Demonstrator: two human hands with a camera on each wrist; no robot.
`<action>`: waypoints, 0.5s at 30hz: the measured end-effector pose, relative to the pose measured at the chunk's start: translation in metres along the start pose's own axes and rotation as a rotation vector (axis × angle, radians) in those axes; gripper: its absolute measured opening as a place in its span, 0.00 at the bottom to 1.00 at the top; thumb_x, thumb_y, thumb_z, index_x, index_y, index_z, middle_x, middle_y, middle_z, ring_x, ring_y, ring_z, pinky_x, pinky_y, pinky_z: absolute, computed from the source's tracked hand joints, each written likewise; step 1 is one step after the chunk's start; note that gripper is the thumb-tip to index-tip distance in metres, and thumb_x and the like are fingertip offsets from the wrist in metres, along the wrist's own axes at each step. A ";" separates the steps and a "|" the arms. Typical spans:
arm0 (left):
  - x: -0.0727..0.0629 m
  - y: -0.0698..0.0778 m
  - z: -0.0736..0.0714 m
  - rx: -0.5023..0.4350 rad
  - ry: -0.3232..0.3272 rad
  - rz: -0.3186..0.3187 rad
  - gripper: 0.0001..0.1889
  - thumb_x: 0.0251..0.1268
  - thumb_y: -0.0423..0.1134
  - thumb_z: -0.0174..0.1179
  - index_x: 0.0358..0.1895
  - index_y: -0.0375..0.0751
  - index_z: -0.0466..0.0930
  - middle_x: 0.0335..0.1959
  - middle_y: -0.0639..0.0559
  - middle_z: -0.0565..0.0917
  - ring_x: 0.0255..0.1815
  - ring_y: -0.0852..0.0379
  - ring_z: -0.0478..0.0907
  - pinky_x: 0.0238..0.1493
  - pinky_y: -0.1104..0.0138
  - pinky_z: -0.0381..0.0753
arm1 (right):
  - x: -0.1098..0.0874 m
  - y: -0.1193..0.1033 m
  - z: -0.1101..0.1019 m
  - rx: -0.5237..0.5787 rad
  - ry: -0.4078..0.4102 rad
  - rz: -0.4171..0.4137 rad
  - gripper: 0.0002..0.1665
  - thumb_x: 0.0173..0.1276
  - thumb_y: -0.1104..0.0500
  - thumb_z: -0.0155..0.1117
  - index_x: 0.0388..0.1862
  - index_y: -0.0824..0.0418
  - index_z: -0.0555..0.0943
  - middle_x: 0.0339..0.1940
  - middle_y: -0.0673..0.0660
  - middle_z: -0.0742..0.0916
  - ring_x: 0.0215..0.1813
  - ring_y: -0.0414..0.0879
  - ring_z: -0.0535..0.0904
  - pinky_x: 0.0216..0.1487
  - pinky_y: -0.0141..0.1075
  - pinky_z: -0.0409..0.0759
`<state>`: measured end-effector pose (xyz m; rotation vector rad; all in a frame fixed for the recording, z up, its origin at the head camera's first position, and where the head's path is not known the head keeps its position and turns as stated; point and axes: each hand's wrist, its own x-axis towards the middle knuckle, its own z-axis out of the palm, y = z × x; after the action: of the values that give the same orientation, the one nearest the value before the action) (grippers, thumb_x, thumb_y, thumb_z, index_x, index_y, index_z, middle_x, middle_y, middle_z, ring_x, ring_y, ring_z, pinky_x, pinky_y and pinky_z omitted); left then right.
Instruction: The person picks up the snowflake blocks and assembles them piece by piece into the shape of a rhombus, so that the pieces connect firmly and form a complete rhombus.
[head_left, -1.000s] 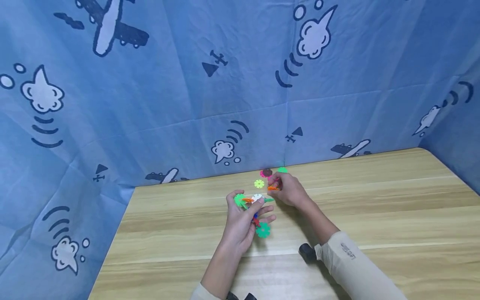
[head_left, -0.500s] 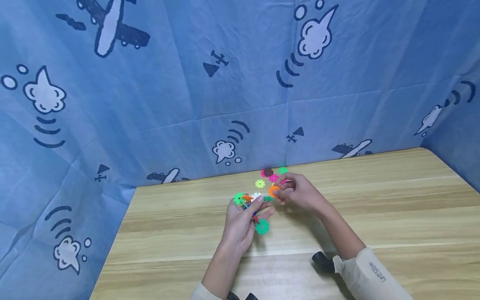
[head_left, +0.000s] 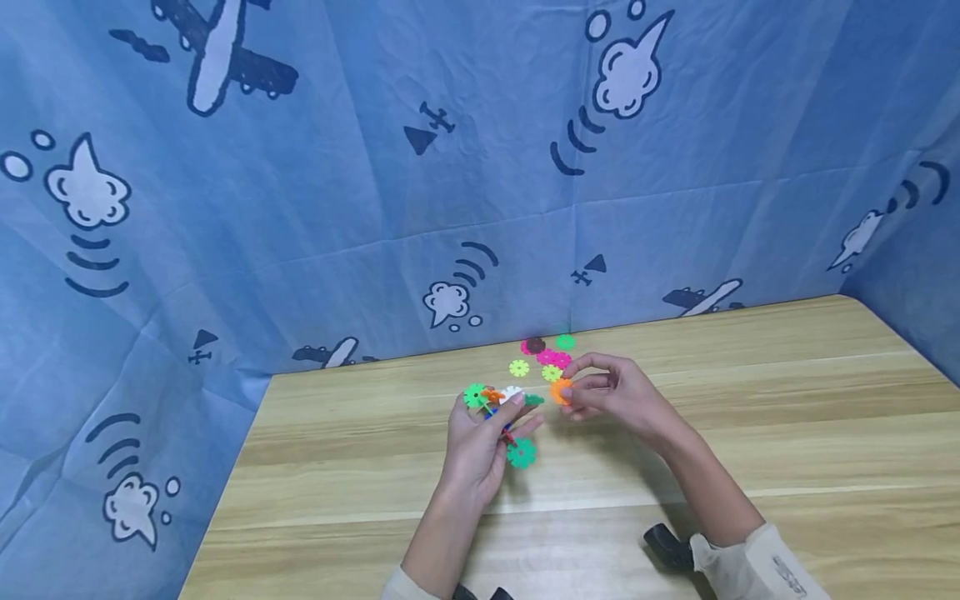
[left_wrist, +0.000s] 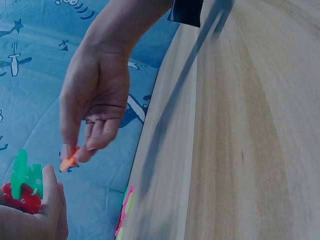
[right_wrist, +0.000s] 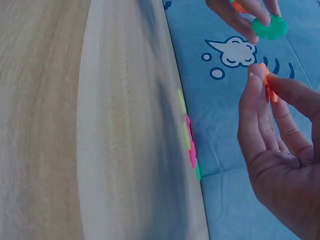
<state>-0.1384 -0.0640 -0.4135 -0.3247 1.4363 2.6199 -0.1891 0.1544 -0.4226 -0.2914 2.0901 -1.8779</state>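
Observation:
My left hand [head_left: 468, 450] holds a cluster of joined plastic snowflake discs [head_left: 521, 452] above the table. Green, orange, white, blue and red pieces show in it, and the palm and thumb hide part of the middle. To its right, my right hand [head_left: 630, 396] pinches one loose orange snowflake disc [head_left: 560, 392] between thumb and fingertips, apart from the cluster. The right wrist view shows this orange disc [right_wrist: 270, 87] nearly edge-on at the fingertips. In the left wrist view, a green disc [left_wrist: 20, 172] and a red disc [left_wrist: 27, 201] stick out beside the left fingers.
Several loose snowflake discs lie just beyond the hands near the table's back edge: yellow [head_left: 518, 368], pink [head_left: 561, 360], brown [head_left: 535, 345] and green [head_left: 566, 342]. Behind the wooden table [head_left: 337, 500] hangs a blue printed curtain [head_left: 480, 183].
My right hand has moved right with the orange disc, which now faces the head camera more. Pink and yellow discs behind it have come into sight. The left hand has barely shifted.

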 end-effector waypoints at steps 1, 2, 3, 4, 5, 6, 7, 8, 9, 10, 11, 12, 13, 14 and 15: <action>0.000 0.000 0.000 -0.005 0.004 0.005 0.21 0.73 0.23 0.64 0.58 0.34 0.62 0.57 0.34 0.77 0.50 0.48 0.89 0.60 0.49 0.90 | -0.001 -0.001 0.000 0.020 -0.003 -0.002 0.20 0.73 0.68 0.71 0.59 0.75 0.76 0.41 0.62 0.93 0.42 0.56 0.94 0.51 0.49 0.95; 0.000 0.000 0.000 -0.009 0.006 0.011 0.21 0.72 0.22 0.64 0.58 0.34 0.62 0.57 0.34 0.76 0.50 0.48 0.89 0.60 0.49 0.91 | -0.002 -0.001 0.001 0.033 -0.007 -0.009 0.21 0.73 0.67 0.71 0.59 0.75 0.76 0.41 0.60 0.93 0.42 0.56 0.94 0.51 0.50 0.95; 0.000 0.000 0.000 -0.013 0.009 0.017 0.21 0.72 0.22 0.64 0.58 0.34 0.62 0.57 0.35 0.76 0.50 0.48 0.88 0.60 0.49 0.91 | -0.003 -0.002 0.001 0.037 -0.009 -0.017 0.21 0.72 0.67 0.72 0.59 0.75 0.77 0.40 0.58 0.93 0.42 0.56 0.94 0.51 0.50 0.95; 0.000 0.000 0.000 -0.016 0.012 0.022 0.21 0.72 0.21 0.64 0.58 0.34 0.62 0.57 0.35 0.75 0.50 0.48 0.88 0.59 0.50 0.91 | -0.003 -0.003 0.002 0.034 -0.014 -0.027 0.22 0.72 0.67 0.72 0.59 0.76 0.77 0.41 0.58 0.92 0.42 0.56 0.94 0.52 0.49 0.95; -0.001 0.000 0.000 -0.019 0.016 0.024 0.22 0.72 0.21 0.64 0.58 0.34 0.62 0.57 0.35 0.75 0.51 0.48 0.88 0.58 0.51 0.92 | -0.004 -0.004 0.003 0.033 -0.020 -0.036 0.23 0.71 0.68 0.73 0.59 0.76 0.77 0.41 0.57 0.92 0.42 0.56 0.94 0.52 0.50 0.95; -0.001 0.000 0.000 -0.018 0.020 0.025 0.22 0.72 0.21 0.65 0.58 0.34 0.62 0.56 0.36 0.75 0.51 0.48 0.88 0.57 0.52 0.93 | -0.005 -0.005 0.004 0.031 -0.025 -0.042 0.23 0.70 0.68 0.73 0.59 0.77 0.77 0.42 0.58 0.92 0.42 0.56 0.94 0.52 0.50 0.95; -0.001 0.000 0.000 -0.019 0.024 0.025 0.22 0.71 0.21 0.65 0.58 0.33 0.62 0.56 0.35 0.74 0.51 0.48 0.88 0.57 0.52 0.93 | -0.005 -0.005 0.005 0.028 -0.032 -0.047 0.24 0.69 0.69 0.74 0.59 0.77 0.77 0.43 0.58 0.91 0.41 0.56 0.94 0.52 0.50 0.95; -0.001 0.000 0.000 -0.017 0.028 0.022 0.22 0.72 0.22 0.65 0.58 0.33 0.63 0.57 0.35 0.74 0.51 0.47 0.88 0.56 0.53 0.93 | -0.006 -0.006 0.005 0.021 -0.040 -0.053 0.24 0.69 0.69 0.74 0.59 0.78 0.77 0.44 0.58 0.91 0.42 0.56 0.94 0.52 0.49 0.95; -0.002 0.000 0.000 -0.016 0.032 0.019 0.22 0.71 0.22 0.65 0.58 0.34 0.63 0.57 0.35 0.74 0.51 0.47 0.88 0.56 0.53 0.93 | -0.006 -0.006 0.006 0.013 -0.045 -0.055 0.25 0.68 0.69 0.74 0.60 0.78 0.77 0.44 0.59 0.90 0.42 0.54 0.94 0.52 0.47 0.95; -0.002 0.000 0.000 -0.015 0.033 0.017 0.22 0.71 0.22 0.65 0.58 0.34 0.63 0.57 0.35 0.74 0.51 0.47 0.88 0.56 0.53 0.93 | -0.006 -0.006 0.007 0.004 -0.049 -0.055 0.26 0.67 0.69 0.75 0.60 0.78 0.77 0.45 0.59 0.90 0.43 0.53 0.94 0.52 0.45 0.95; -0.002 0.000 0.001 -0.013 0.034 0.015 0.22 0.72 0.22 0.65 0.59 0.34 0.63 0.58 0.35 0.74 0.51 0.47 0.88 0.56 0.53 0.93 | -0.007 -0.007 0.007 -0.003 -0.050 -0.052 0.26 0.66 0.69 0.76 0.60 0.77 0.77 0.45 0.59 0.89 0.43 0.52 0.93 0.52 0.43 0.95; -0.002 0.000 0.001 -0.012 0.035 0.014 0.23 0.71 0.22 0.66 0.59 0.34 0.63 0.57 0.36 0.74 0.51 0.47 0.88 0.57 0.53 0.93 | -0.007 -0.007 0.008 -0.013 -0.051 -0.051 0.27 0.66 0.69 0.77 0.59 0.77 0.78 0.46 0.59 0.89 0.43 0.50 0.93 0.51 0.41 0.94; -0.002 0.000 0.001 -0.011 0.034 0.014 0.22 0.71 0.22 0.66 0.59 0.34 0.63 0.56 0.36 0.74 0.51 0.48 0.88 0.57 0.53 0.93 | -0.007 -0.007 0.008 -0.022 -0.051 -0.050 0.27 0.66 0.69 0.78 0.59 0.77 0.78 0.46 0.60 0.89 0.43 0.49 0.93 0.50 0.39 0.94; -0.003 0.000 0.001 -0.010 0.034 0.015 0.22 0.71 0.22 0.66 0.58 0.33 0.63 0.55 0.37 0.75 0.51 0.48 0.88 0.57 0.54 0.93 | -0.008 -0.007 0.008 -0.028 -0.052 -0.047 0.27 0.65 0.69 0.78 0.60 0.76 0.78 0.47 0.60 0.89 0.43 0.47 0.93 0.50 0.37 0.93; -0.002 0.001 0.001 -0.010 0.033 0.017 0.22 0.71 0.22 0.66 0.58 0.33 0.63 0.53 0.37 0.75 0.51 0.48 0.88 0.57 0.54 0.93 | -0.008 -0.008 0.008 -0.035 -0.053 -0.045 0.28 0.65 0.68 0.79 0.60 0.76 0.78 0.47 0.60 0.90 0.43 0.46 0.93 0.49 0.36 0.93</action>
<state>-0.1363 -0.0632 -0.4117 -0.3601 1.4430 2.6485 -0.1793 0.1491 -0.4148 -0.3948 2.0995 -1.8401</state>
